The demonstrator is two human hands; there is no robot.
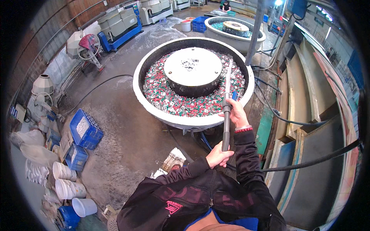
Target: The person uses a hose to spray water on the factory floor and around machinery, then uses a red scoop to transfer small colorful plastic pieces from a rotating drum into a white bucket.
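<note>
Wet workshop floor (111, 115). Left hand's (219, 157) fingers wrapped round lower end of grey pipe (226, 133); right hand's (237, 113) closed round upper part, just below blue lever (234, 96). Pipe points over near rim of round tub (138, 82), water (228, 77) running onto small coloured pieces (185, 109). Pipe probably stiff, light, slippery wet; black hose (300, 166) may drag. Two-handed hold suits.

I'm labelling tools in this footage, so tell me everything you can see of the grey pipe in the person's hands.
The straight grey pipe, perhaps plastic, has a thicker dark collar and what looks like a blue lever near its far end. It points forward, toward the round tub. The left hand grips its near end; the right hand holds it near the collar. A whitish jet, apparently water, leaves its tip.
</note>
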